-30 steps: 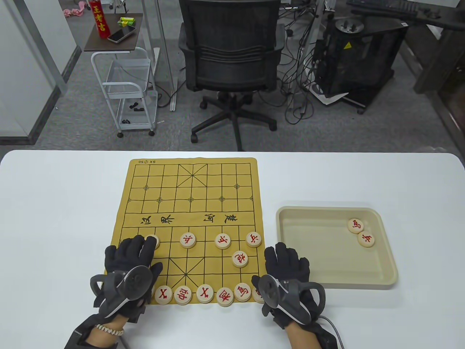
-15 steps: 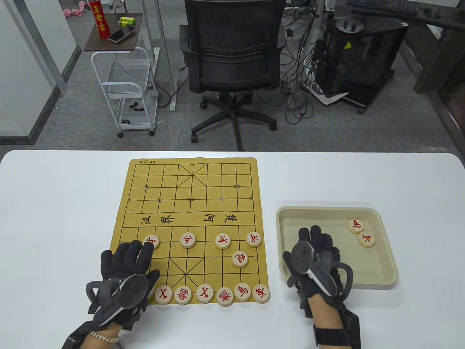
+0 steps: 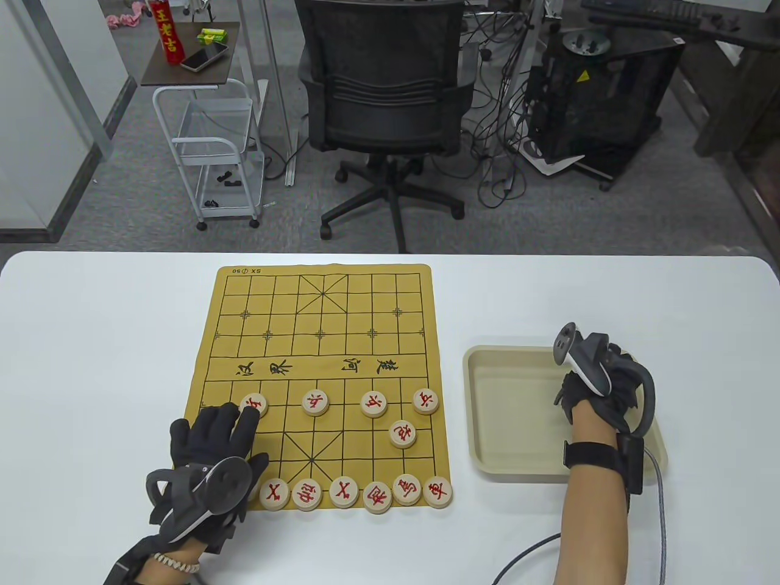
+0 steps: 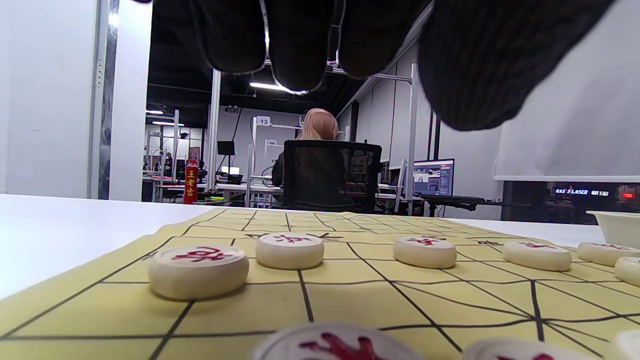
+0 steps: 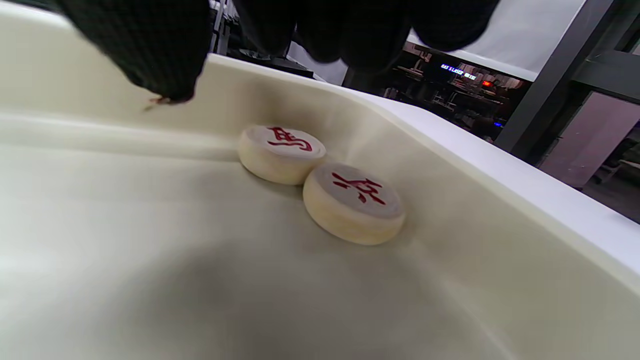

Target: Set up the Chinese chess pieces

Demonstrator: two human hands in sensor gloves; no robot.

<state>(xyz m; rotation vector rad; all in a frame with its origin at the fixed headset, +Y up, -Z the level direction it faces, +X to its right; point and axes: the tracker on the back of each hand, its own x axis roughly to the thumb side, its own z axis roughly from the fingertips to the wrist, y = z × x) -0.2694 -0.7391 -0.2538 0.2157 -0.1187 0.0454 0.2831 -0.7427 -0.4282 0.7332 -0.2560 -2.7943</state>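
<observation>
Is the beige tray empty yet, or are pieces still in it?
Not empty. Two round pale wooden pieces with red characters lie flat, side by side, against the beige plastic tray's wall, below the right hand's gloved fingers.

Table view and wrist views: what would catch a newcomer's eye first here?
The yellow chess board at the table's middle, with red-lettered pieces in its near rows only. Then the right hand, reaching into the beige tray beside the board, fingers above two pieces in its far corner. The left hand rests on the board's near-left corner.
</observation>
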